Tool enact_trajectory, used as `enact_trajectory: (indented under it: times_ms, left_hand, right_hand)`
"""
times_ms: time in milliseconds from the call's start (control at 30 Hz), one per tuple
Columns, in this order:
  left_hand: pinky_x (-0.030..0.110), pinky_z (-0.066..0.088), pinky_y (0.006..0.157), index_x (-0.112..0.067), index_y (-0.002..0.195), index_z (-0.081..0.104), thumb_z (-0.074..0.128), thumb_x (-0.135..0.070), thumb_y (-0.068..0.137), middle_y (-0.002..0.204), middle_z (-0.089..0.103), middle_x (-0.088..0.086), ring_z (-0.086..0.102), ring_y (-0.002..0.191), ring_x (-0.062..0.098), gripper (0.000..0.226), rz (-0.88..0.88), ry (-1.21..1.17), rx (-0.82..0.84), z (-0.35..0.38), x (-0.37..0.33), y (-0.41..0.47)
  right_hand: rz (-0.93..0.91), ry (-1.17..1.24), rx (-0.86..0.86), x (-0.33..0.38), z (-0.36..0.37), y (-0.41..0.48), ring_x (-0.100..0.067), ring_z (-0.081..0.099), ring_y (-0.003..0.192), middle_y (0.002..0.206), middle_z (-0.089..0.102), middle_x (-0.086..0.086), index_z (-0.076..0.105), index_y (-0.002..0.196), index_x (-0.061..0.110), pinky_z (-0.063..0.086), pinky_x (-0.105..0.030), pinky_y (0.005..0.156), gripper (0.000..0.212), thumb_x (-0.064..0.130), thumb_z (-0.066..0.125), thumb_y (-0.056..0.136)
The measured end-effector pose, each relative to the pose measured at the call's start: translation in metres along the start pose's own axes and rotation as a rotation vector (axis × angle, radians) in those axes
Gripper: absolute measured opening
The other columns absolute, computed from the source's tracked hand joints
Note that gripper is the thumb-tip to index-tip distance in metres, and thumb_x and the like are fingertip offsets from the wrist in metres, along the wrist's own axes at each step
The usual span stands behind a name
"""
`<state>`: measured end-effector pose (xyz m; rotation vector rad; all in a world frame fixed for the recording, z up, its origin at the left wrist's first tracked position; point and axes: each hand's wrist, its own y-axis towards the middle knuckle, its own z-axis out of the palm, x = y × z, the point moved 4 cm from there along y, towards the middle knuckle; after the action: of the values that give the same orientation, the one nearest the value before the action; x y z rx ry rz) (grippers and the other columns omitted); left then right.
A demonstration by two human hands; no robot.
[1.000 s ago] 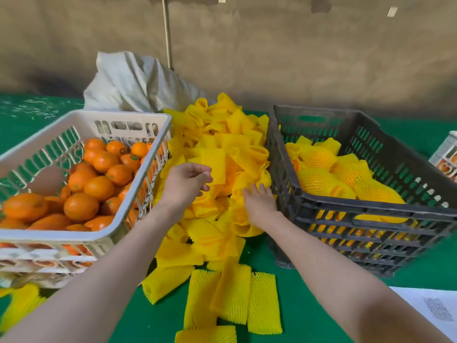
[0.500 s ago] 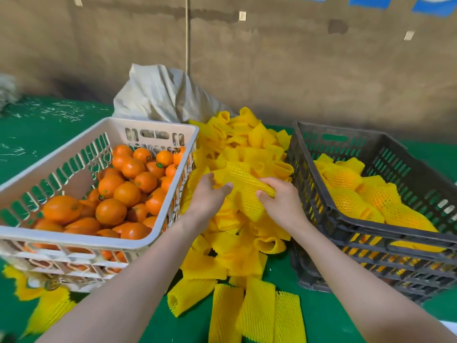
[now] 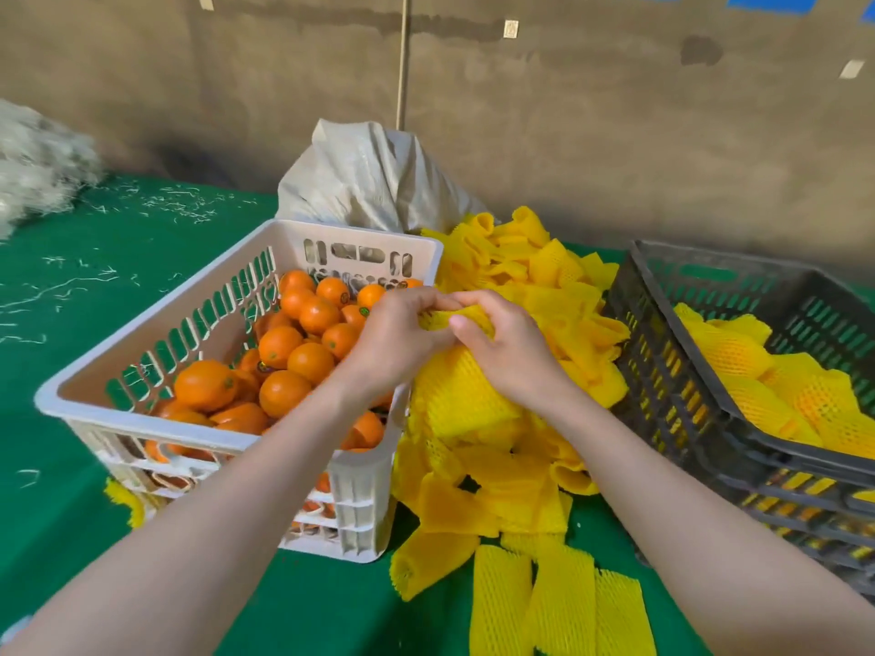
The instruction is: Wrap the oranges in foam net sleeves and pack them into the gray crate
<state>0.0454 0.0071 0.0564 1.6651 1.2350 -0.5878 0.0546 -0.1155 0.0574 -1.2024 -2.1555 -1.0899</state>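
A white crate [image 3: 142, 414] at the left holds several bare oranges [image 3: 310, 362]. A heap of yellow foam net sleeves [image 3: 535, 281] lies in the middle of the green table. At the right stands the gray crate [image 3: 663, 395] with several sleeved oranges [image 3: 757, 395] inside. My left hand [image 3: 397, 338] and my right hand [image 3: 511, 352] meet above the heap, by the white crate's right edge. Both pinch the top rim of one yellow sleeve [image 3: 454, 395], which hangs down below them.
A pale woven sack [image 3: 374, 182] leans against the brown wall behind the crates. Flat sleeves [image 3: 558, 603] lie on the green cloth [image 3: 71, 300] near me. Pale shreds litter the far left, beside a fluffy pile [image 3: 33, 168].
Both hands took one sleeve out of the heap, raised it and shifted left toward the white crate. The view turned left, so the gray crate sits further right.
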Motion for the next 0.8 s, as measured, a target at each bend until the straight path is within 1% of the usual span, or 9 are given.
enact_trajectory:
  times_ms: [100, 200, 267, 333, 467, 533, 600, 700, 800]
  left_hand:
    - [0.016, 0.048, 0.072, -0.016, 0.088, 0.067, 0.075, -0.006, 0.076, 0.086, 0.069, -0.004, 0.062, 0.081, 0.0, 0.017, -0.132, -0.173, 0.12, -0.043, 0.023, 0.002]
    - [0.028, 0.053, 0.065, -0.013, 0.094, 0.065, 0.07, -0.016, 0.08, 0.082, 0.069, 0.006, 0.063, 0.07, 0.016, 0.014, -0.364, -0.427, 0.051, -0.093, 0.062, 0.007]
    - [0.029, 0.051, 0.061, -0.015, 0.089, 0.063, 0.065, -0.01, 0.087, 0.082, 0.067, 0.012, 0.06, 0.062, 0.018, 0.006, -0.442, -0.271, -0.096, -0.125, 0.094, 0.01]
    - [0.031, 0.049, 0.066, -0.015, 0.088, 0.065, 0.066, -0.005, 0.085, 0.089, 0.066, 0.014, 0.059, 0.067, 0.018, 0.01, -0.492, 0.037, -0.124, -0.144, 0.125, 0.012]
    - [0.034, 0.047, 0.071, -0.011, 0.109, 0.067, 0.076, -0.023, 0.075, 0.109, 0.063, 0.01, 0.055, 0.085, 0.021, 0.038, -0.555, 0.799, 0.315, -0.147, 0.178, -0.002]
    - [0.035, 0.048, 0.069, -0.012, 0.103, 0.064, 0.079, -0.024, 0.068, 0.099, 0.062, 0.007, 0.058, 0.085, 0.023, 0.04, -0.624, 0.901, 0.476, -0.144, 0.192, -0.014]
    - [0.032, 0.046, 0.064, -0.015, 0.101, 0.061, 0.08, -0.018, 0.066, 0.087, 0.059, 0.002, 0.056, 0.08, 0.021, 0.041, -0.666, 0.948, 0.523, -0.144, 0.197, -0.021]
    - [0.029, 0.046, 0.062, -0.016, 0.107, 0.059, 0.078, -0.01, 0.067, 0.089, 0.058, 0.002, 0.057, 0.082, 0.02, 0.044, -0.67, 1.008, 0.514, -0.149, 0.198, -0.023]
    - [0.024, 0.042, 0.054, -0.014, 0.094, 0.061, 0.072, -0.02, 0.073, 0.088, 0.059, 0.005, 0.054, 0.072, 0.016, 0.025, -0.619, 0.928, 0.38, -0.15, 0.186, -0.02]
  right_hand:
    - [-0.016, 0.011, -0.09, 0.018, 0.032, 0.014, -0.026, 0.058, 0.106, 0.11, 0.067, -0.013, 0.062, 0.111, 0.004, 0.036, -0.022, 0.08, 0.021, 0.011, 0.055, 0.093]
    - [0.031, 0.062, -0.102, 0.025, 0.068, 0.027, -0.026, 0.059, 0.098, 0.105, 0.067, -0.014, 0.063, 0.105, 0.003, 0.036, -0.028, 0.078, 0.017, 0.009, 0.054, 0.093]
    - [0.095, 0.095, -0.066, 0.024, 0.093, 0.032, -0.021, 0.056, 0.089, 0.104, 0.065, -0.013, 0.062, 0.104, 0.005, 0.035, -0.027, 0.072, 0.015, 0.012, 0.053, 0.094]
    - [0.151, 0.111, -0.021, 0.019, 0.114, 0.033, -0.018, 0.054, 0.096, 0.109, 0.063, -0.01, 0.061, 0.106, 0.007, 0.03, -0.019, 0.068, 0.016, 0.015, 0.052, 0.095]
    - [0.14, 0.123, 0.047, 0.015, 0.137, 0.033, -0.008, 0.049, 0.079, 0.094, 0.057, 0.005, 0.062, 0.102, 0.016, 0.033, -0.004, 0.059, 0.012, 0.016, 0.052, 0.095]
    - [0.125, 0.163, 0.077, 0.014, 0.143, 0.033, -0.013, 0.049, 0.075, 0.091, 0.057, 0.005, 0.061, 0.098, 0.019, 0.038, -0.016, 0.066, 0.011, 0.014, 0.051, 0.095]
    - [0.153, 0.2, 0.104, 0.013, 0.146, 0.034, -0.011, 0.05, 0.075, 0.091, 0.057, 0.006, 0.058, 0.095, 0.022, 0.037, -0.024, 0.066, 0.011, 0.014, 0.05, 0.095]
    - [0.275, 0.316, 0.161, 0.012, 0.149, 0.035, -0.011, 0.052, 0.089, 0.094, 0.057, 0.008, 0.058, 0.091, 0.025, 0.041, -0.024, 0.075, 0.009, 0.018, 0.054, 0.094]
    - [0.431, 0.514, 0.241, 0.013, 0.148, 0.03, -0.02, 0.06, 0.088, 0.095, 0.061, -0.003, 0.06, 0.089, 0.027, 0.049, -0.035, 0.077, 0.015, 0.014, 0.065, 0.085]
